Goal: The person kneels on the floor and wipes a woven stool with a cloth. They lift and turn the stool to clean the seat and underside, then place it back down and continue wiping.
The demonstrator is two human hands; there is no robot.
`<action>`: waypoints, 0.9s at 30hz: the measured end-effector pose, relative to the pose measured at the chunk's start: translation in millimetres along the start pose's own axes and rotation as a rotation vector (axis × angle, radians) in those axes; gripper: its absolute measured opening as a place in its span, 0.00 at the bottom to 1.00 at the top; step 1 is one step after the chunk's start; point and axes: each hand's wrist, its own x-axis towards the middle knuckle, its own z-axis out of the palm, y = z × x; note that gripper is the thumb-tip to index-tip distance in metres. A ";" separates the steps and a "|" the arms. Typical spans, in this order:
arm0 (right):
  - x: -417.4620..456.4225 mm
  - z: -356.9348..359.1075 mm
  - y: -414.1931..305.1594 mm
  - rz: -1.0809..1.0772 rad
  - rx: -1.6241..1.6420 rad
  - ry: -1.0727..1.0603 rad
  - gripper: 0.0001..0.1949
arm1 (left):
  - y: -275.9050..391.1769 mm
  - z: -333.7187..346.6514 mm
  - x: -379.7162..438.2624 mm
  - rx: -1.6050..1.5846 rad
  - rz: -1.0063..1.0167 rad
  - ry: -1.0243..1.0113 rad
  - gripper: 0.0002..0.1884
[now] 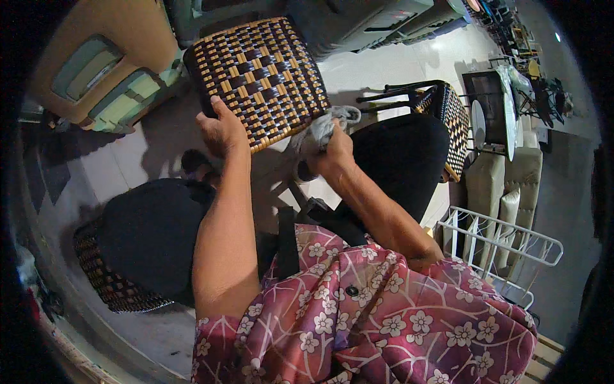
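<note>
In front of me a woven stool seat (268,86) in dark brown and tan strands is tilted so its patterned face shows. My left hand (221,126) grips its near left edge, with the thumb on top of the weave. A grey cloth (320,128) is bunched in my right hand (336,151), against the near right corner of the seat. The seat's underside is hidden, and I cannot tell what its legs rest on.
Another woven stool (453,129) lies on its side by my right knee, legs pointing left. A further woven piece (124,283) is beside my left knee. Tan upholstered furniture (110,53) stands at upper left. A white metal rack (503,235) and cushioned seats (518,187) are at right.
</note>
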 end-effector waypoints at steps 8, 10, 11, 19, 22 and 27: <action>-27.8 30.8 63.3 -0.208 -0.529 0.104 0.29 | 11.4 -4.1 -13.4 0.005 0.033 -0.027 0.34; 8.4 21.4 67.5 -0.296 -0.370 0.051 0.29 | 13.9 -7.0 -16.2 -0.063 0.060 -0.009 0.33; 13.3 17.2 59.9 -0.309 -0.344 0.177 0.28 | 8.9 -8.3 -15.0 -0.069 0.055 -0.026 0.32; 123.5 -34.4 -1.9 -0.229 -0.023 0.251 0.30 | 20.4 -8.4 -21.2 -0.084 0.005 -0.138 0.31; 55.3 2.9 21.0 -0.194 -0.053 0.238 0.33 | 0.5 -11.6 -6.3 -0.129 -0.019 -0.158 0.30; -11.1 33.2 86.1 -0.393 -0.826 0.137 0.32 | 11.4 -11.6 -5.5 -0.456 -0.097 -0.309 0.25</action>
